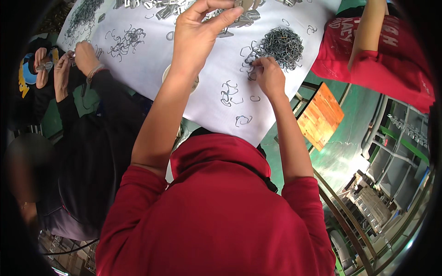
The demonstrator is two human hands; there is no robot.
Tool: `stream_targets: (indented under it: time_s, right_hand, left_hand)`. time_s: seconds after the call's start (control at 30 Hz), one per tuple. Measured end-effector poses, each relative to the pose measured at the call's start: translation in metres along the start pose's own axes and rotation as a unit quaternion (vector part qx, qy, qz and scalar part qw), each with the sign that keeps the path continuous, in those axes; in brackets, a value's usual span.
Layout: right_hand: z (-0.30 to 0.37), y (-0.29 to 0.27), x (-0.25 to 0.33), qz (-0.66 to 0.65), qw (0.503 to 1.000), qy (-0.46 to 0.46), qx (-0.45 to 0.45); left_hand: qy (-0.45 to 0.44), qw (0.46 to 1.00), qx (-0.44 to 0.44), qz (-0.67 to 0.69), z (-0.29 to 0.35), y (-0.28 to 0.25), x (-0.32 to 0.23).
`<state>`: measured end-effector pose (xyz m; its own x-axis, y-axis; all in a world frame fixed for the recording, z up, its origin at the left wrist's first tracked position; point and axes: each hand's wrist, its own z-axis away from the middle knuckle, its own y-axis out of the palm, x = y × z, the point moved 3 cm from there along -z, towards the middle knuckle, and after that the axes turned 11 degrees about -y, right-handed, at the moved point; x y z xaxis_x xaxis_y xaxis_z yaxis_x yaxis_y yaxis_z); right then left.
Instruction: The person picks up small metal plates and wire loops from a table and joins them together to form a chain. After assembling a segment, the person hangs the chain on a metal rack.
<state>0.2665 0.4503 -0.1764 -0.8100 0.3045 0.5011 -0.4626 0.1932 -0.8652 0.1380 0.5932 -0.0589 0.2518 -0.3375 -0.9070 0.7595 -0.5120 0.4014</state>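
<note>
My left hand (pixel 198 34) is raised over the far part of the white-covered table (pixel 152 83). Its thumb and fingers pinch a flat metal piece (pixel 248 5), partly cut off by the top edge of the view. Below and behind that hand lie more flat metal buckle-like pieces (pixel 172 10). At the left fringe of a heap of dark bent-wire rings (pixel 282 48), my right hand (pixel 270 78) reaches down with its fingertips drawn together. Whatever sits between those fingertips is hidden. Nearer me, several loose C-shaped wire rings (pixel 230 94) are scattered.
A round pale container (pixel 195 85) is partly behind my left forearm. Left of me, a person in dark clothes (pixel 92 152) works with both hands; another in red (pixel 382 60) stands at right. More wire rings (pixel 126 41) lie at left. A wooden stool (pixel 321 117) stands right.
</note>
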Motion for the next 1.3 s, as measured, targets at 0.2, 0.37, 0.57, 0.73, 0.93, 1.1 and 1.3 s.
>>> stream_targets:
  time_s: [0.2, 0.37, 0.57, 0.73, 0.93, 1.1, 1.3]
  right_hand:
    - [-0.029, 0.003, -0.004, -0.007, 0.996, -0.052, 0.078]
    - [-0.02, 0.006, -0.003, 0.07, 0.982, -0.07, 0.16]
    - [-0.008, -0.012, -0.024, -0.133, 0.927, -0.017, 0.349]
    - [-0.017, -0.009, -0.025, -0.031, 0.986, 0.016, 0.166]
    - [-0.021, 0.012, -0.003, -0.02, 0.975, -0.116, 0.19]
    - [-0.018, -0.014, -0.029, -0.111, 0.989, 0.007, 0.1]
    - [-0.001, -0.005, -0.034, -0.096, 0.988, -0.037, 0.118]
  left_hand:
    - [0.01, 1.0, 0.011, 0.023, -0.005, -0.006, 0.002]
    - [0.022, 1.0, 0.012, 0.016, -0.003, -0.006, -0.004]
    - [0.026, 1.0, -0.001, 0.003, -0.001, -0.009, -0.005]
    - [0.033, 0.999, -0.005, -0.014, 0.001, -0.005, -0.006]
    - [0.006, 1.0, -0.012, -0.005, 0.005, -0.002, -0.002]
    - [0.022, 1.0, -0.016, -0.012, 0.008, -0.002, -0.001]
    - [0.021, 0.999, -0.01, -0.023, 0.011, -0.004, -0.002]
